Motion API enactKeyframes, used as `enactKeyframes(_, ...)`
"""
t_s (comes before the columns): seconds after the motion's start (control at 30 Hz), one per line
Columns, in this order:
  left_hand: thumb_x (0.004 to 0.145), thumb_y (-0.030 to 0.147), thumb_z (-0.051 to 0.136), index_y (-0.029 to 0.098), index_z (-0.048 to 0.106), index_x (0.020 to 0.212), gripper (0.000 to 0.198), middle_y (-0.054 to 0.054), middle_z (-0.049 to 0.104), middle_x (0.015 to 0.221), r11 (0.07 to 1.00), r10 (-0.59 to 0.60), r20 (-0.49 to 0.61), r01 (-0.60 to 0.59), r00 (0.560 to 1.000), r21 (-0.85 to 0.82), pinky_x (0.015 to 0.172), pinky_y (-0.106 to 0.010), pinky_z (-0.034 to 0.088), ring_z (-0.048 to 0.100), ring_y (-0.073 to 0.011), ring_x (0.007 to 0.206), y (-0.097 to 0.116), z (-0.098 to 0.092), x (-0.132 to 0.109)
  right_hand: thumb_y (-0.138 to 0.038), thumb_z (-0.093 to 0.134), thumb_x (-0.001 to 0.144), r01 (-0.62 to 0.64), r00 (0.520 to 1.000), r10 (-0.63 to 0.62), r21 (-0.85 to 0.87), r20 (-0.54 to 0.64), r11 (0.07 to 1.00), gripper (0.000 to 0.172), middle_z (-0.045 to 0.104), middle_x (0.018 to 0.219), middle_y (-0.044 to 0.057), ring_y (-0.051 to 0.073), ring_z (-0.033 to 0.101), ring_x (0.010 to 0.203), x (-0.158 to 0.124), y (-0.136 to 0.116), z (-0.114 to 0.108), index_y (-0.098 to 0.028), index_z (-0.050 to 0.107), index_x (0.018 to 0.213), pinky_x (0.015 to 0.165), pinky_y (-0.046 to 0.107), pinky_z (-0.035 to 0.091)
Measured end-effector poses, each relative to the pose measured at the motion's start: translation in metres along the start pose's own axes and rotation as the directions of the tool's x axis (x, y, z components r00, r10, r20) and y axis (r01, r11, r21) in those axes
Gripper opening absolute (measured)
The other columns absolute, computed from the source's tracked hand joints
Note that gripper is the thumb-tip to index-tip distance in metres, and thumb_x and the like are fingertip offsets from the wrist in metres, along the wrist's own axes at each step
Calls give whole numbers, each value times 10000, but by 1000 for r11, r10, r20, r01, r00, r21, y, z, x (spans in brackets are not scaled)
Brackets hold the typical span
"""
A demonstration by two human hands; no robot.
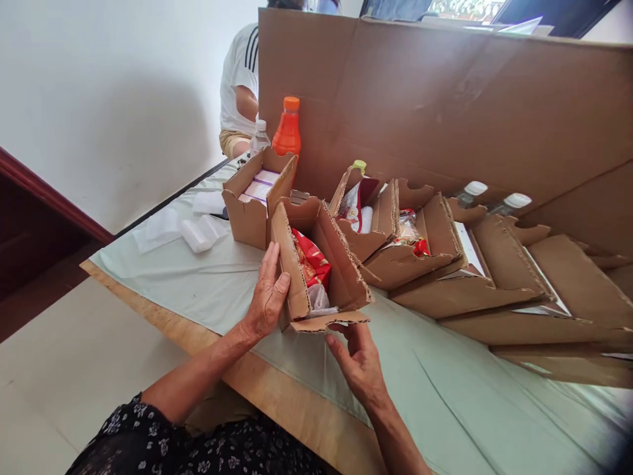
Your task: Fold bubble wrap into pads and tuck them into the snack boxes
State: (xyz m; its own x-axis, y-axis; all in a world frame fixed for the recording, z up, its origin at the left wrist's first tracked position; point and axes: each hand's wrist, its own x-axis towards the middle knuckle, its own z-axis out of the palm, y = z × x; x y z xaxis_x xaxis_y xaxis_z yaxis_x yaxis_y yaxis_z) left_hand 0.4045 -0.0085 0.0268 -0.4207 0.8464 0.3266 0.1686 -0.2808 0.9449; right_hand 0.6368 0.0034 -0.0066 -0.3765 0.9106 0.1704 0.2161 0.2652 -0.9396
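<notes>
An open-topped cardboard box [349, 287] stands tilted near the table's front edge, between my two hands. Inside it lie a red printed packet [311, 257] and a bundle in clear bubble wrap [319, 300]. My left hand [268, 297] presses along the box's left wall, fingers stretched and the thumb near the top edge. At the front flap, my right hand [359, 363] grips from below with the thumb outside; some of its fingers are hidden behind the cardboard. Just behind stands another cardboard box [247, 221] with white and purple packs in it.
More cardboard boxes [420, 274] line the right side, several holding packets or papers. A large cardboard panel [420, 99] rises behind them. An orange bottle [287, 132] and a clear bottle [260, 137] stand at the back. Bubble wrap rolls [200, 234] lie left. A person [242, 86] sits beyond.
</notes>
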Motion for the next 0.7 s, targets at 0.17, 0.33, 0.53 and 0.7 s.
enactKeyframes(0.17,996,674,474,276,422,1589,716,-53,368,1706,984,-55,36,61,998,-170,1339,-491,189,282,-304,1601,-1,-16,21,-409,640,953,137,991,-135,-214,26,967,392,717,1177,109,238,744,963,8,-11,15,-246,585,1305,821,388,630)
enactKeyframes(0.33,954,726,489,270,486,1548,749,-86,523,1601,925,-154,123,187,980,-332,1254,-503,362,439,-330,1515,-8,-53,-3,-466,632,939,190,979,-202,-464,23,865,246,754,858,53,217,731,797,42,-29,22,-229,664,998,713,319,578)
enactKeyframes(0.53,823,458,689,219,749,1059,341,-74,788,1009,905,-208,-50,211,977,368,798,-361,549,718,-257,897,-11,-63,-12,-473,671,884,42,999,-43,-435,7,899,241,786,844,45,229,754,775,76,-36,45,-243,654,955,724,331,552)
enactKeyframes(0.7,794,440,659,240,660,716,214,4,665,625,730,-181,-221,281,958,623,633,-297,401,587,-184,606,-6,-54,28,-424,580,918,22,999,-32,-270,-31,962,241,801,954,65,217,758,828,99,-20,57,-234,680,1028,809,347,565)
